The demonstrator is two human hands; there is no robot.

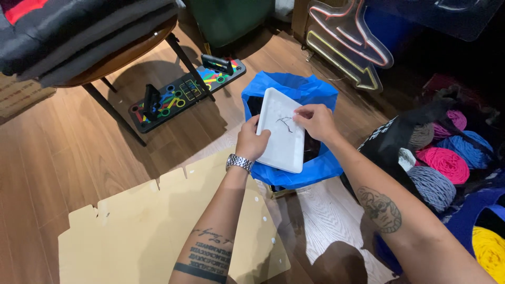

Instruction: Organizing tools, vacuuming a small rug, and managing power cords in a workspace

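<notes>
a: which step is in hand?

b: a white tray [281, 131] is held tilted over the mouth of a bin lined with a blue bag [315, 94]. it is gripped at its near left edge by the left hand [251, 142], the fingers clenched around the rim. dark strands, perhaps thread or hair, are seen on the tray's face, and they are being pinched or picked at by the fingers of the right hand [315, 121]. whether anything is actually caught between those fingertips cannot be told.

a: so the tray is judged to be in the middle of being cleaned off into the bag?

b: yes, that is the reading; the strands are not yet off the tray.

a: what is called for next?

b: a fine pinch on the strands, the tray kept steady above the opening so that whatever is lifted falls inside the bag and not onto the wooden floor [63, 142] or the flat cardboard sheet [158, 226] lying beside the bin.

a: anything else nearby?

b: balls of coloured yarn [447, 163] are piled to the right, well apart from the tray.
</notes>
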